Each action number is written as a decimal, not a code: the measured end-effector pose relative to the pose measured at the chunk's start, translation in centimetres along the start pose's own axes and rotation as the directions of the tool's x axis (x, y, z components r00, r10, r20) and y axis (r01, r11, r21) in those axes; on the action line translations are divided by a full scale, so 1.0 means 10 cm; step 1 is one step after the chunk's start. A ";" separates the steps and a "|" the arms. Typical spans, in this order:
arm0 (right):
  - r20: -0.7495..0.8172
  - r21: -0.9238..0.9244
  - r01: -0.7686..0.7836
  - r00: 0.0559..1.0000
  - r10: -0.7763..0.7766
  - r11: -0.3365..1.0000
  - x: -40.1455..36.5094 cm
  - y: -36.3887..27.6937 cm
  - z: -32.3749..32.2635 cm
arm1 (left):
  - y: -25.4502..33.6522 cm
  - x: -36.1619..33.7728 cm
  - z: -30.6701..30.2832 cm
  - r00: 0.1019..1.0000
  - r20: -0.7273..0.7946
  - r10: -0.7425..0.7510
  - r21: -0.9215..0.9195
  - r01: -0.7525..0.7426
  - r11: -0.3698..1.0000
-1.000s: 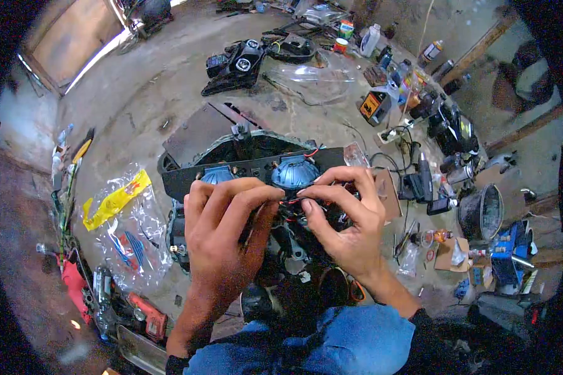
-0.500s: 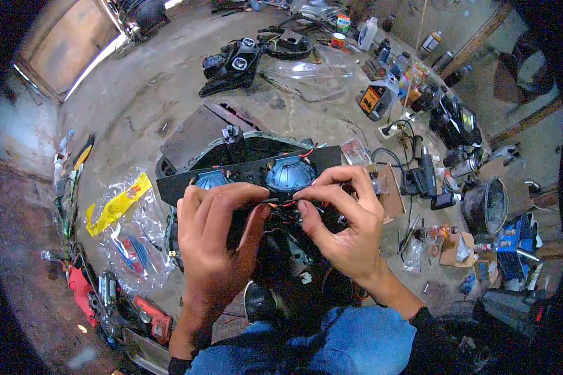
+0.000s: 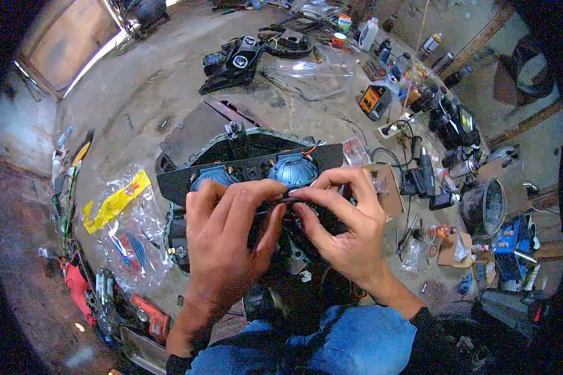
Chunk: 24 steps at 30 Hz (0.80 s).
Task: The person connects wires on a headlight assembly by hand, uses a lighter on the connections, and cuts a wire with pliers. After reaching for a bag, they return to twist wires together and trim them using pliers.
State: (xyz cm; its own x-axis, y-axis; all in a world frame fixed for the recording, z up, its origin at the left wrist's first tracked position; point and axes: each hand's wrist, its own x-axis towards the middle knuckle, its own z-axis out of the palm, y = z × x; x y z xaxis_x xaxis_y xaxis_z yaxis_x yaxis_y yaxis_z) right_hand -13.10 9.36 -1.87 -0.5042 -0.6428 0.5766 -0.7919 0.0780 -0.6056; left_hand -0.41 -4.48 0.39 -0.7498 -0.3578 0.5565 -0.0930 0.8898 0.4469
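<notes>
Your left hand (image 3: 228, 237) is lying over the near side of the headlight unit (image 3: 175, 178), thumb and forefinger closed together on a small dark part (image 3: 288, 198) just below the unit's right blue dome (image 3: 292, 169). Your right hand (image 3: 344, 225) is meeting it fingertip to fingertip, also pinching that part from the other side; what the part is exactly, you cannot tell at this size. The headlight unit is sitting on the concrete floor (image 3: 144, 106) just beyond your knees, its long black bracket running across, with the left blue dome (image 3: 207, 177) showing above your left knuckles and a red wire (image 3: 306, 150) curling at its far edge. Left of the unit, a clear plastic bag (image 3: 128, 212) with a yellow label is lying flat. Well beyond the unit, a second headlight (image 3: 231, 62) is resting near a clear lens cover (image 3: 313, 72). Right of the unit, a black bucket (image 3: 481, 209) is standing among scattered tools.
</notes>
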 end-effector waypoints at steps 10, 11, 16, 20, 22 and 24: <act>0.042 0.128 -0.090 0.996 0.085 0.988 -0.06 -0.05 -0.04 | 0.04 0.06 -0.02 0.998 0.027 0.065 0.061 -0.066 0.996; 0.035 0.155 -0.101 0.995 0.097 0.983 -0.07 -0.04 -0.05 | 0.04 0.07 -0.02 0.996 0.026 0.080 0.062 -0.082 0.995; 0.001 0.150 -0.020 1.000 0.020 0.988 -0.06 -0.01 -0.04 | 0.07 0.11 -0.04 0.989 0.057 0.138 0.097 -0.143 0.985; -0.010 0.145 0.010 1.000 -0.008 0.989 -0.07 0.01 -0.04 | 0.10 0.12 -0.03 0.991 0.063 0.119 0.052 -0.122 0.991; -0.020 0.148 0.010 1.000 -0.007 0.989 -0.07 0.02 -0.03 | 0.08 0.10 0.00 0.992 0.036 0.119 0.032 -0.120 0.992; -0.029 0.155 0.010 1.000 -0.006 0.988 -0.07 0.04 -0.02 | 0.07 0.09 -0.01 0.995 0.016 0.094 0.032 -0.094 0.995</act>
State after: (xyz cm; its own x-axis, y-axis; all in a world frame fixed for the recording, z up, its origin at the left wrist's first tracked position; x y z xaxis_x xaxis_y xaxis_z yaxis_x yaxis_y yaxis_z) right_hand -13.09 10.03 -2.38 -0.5092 -0.6212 0.5957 -0.7343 -0.0474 -0.6772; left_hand -1.11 -4.17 1.28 -0.7656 -0.2683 0.5848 -0.0431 0.9282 0.3695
